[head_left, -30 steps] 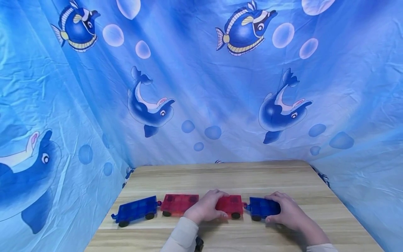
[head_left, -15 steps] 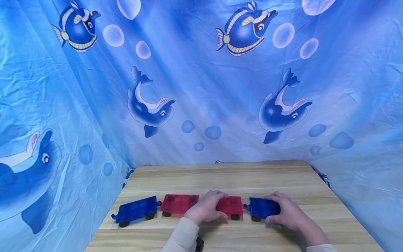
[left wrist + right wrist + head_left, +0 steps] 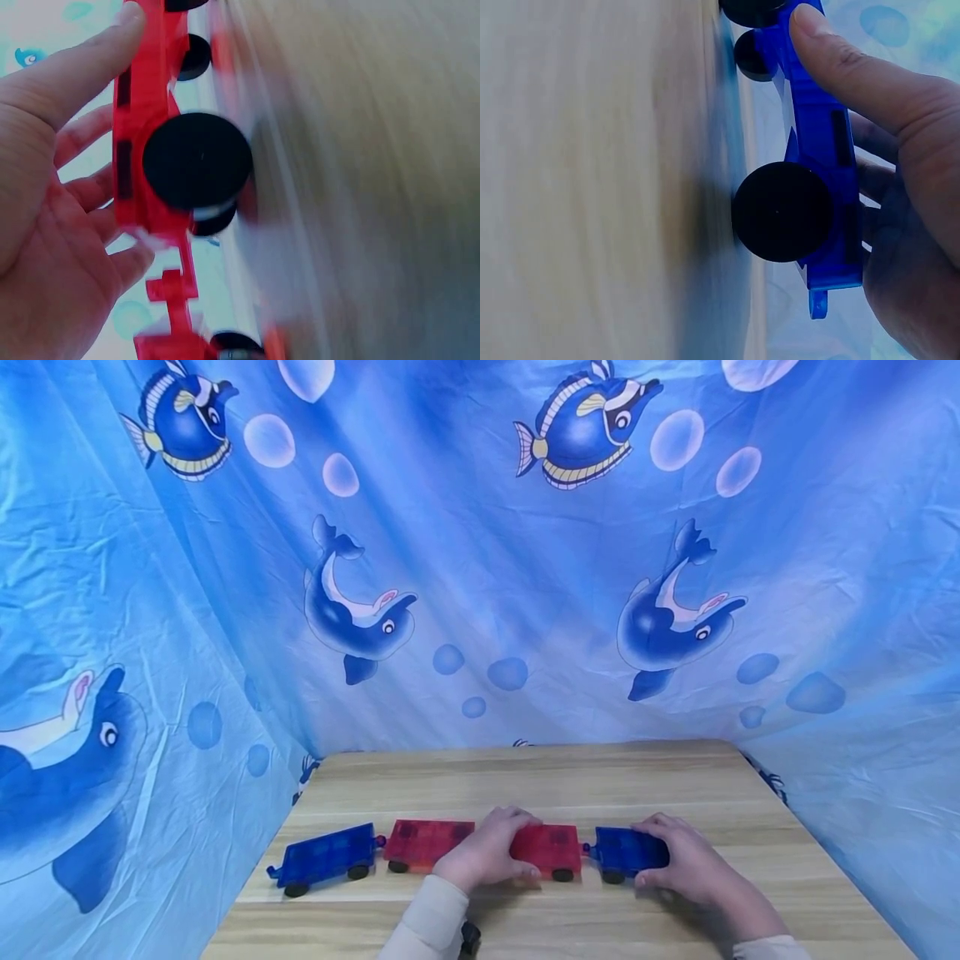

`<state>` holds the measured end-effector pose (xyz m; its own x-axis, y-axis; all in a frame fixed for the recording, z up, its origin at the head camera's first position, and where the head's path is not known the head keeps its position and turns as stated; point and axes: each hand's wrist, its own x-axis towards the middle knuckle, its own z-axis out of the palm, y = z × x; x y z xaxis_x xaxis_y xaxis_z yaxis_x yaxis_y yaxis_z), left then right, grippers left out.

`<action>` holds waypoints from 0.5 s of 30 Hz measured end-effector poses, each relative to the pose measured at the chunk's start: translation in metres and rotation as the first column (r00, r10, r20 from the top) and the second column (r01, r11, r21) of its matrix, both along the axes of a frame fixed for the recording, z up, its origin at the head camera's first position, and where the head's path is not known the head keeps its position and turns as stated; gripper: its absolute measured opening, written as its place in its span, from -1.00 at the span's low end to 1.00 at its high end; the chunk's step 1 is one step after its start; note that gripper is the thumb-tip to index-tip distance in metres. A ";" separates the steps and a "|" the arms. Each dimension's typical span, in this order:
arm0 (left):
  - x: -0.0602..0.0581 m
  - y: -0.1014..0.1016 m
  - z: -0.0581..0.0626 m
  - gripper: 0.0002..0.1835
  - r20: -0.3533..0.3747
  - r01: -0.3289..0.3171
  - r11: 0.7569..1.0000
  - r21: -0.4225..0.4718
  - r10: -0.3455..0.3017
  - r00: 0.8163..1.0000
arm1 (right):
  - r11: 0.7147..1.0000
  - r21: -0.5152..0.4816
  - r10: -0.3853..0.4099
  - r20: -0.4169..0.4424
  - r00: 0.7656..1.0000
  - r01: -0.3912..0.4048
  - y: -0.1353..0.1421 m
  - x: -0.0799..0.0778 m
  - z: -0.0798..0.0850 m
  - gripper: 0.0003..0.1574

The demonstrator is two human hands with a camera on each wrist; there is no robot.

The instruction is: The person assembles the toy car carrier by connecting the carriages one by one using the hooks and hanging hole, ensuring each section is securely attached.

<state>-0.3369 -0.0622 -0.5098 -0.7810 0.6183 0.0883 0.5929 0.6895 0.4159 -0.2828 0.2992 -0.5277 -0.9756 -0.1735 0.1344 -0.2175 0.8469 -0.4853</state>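
Four-wheeled toy train cars stand in a row on the wooden table, joined end to end by small couplings. My left hand [image 3: 487, 850] grips the right-hand red train car [image 3: 551, 850] by its long sides, thumb on the near edge. My right hand [image 3: 686, 862] holds the right-hand blue train car [image 3: 626, 852] the same way, covering its right end. A coupling [image 3: 587, 850] links these two cars. In the left wrist view the red car [image 3: 161, 180] shows black wheels and a rear coupling. In the right wrist view the blue car [image 3: 825, 157] has its wheels toward the table.
Left of my hands stand another red train car [image 3: 431, 843] and, at the far left, another blue train car [image 3: 326, 857], slightly angled. A small black object [image 3: 470, 937] shows beside the left sleeve. The table [image 3: 525, 777] meets a blue sea-patterned curtain [image 3: 480, 568] behind and at both sides.
The whole head view has shifted very slightly. Both hands keep their hold on the same cars, and the row of cars shows no clear movement.
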 end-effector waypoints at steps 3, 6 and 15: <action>-0.002 -0.009 0.002 -0.18 -0.015 0.005 1.000 0.000 -0.005 1.000 | 1.000 0.008 0.007 0.002 1.000 -0.008 0.002 -0.001 0.000 0.15; -0.003 -0.019 0.002 -0.15 -0.031 0.002 1.000 -0.010 -0.002 1.000 | 1.000 0.006 0.014 0.010 1.000 -0.015 0.004 -0.001 0.000 0.16; -0.004 -0.063 0.007 -0.10 -0.037 -0.039 0.999 0.012 0.039 0.999 | 0.999 0.007 0.039 -0.005 0.999 -0.039 0.018 0.002 0.005 0.15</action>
<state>-0.3408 -0.1253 -0.5027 -0.8004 0.5864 0.1249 0.5812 0.7077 0.4017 -0.2813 0.3172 -0.5227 -0.9675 -0.2121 0.1378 -0.2526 0.8410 -0.4785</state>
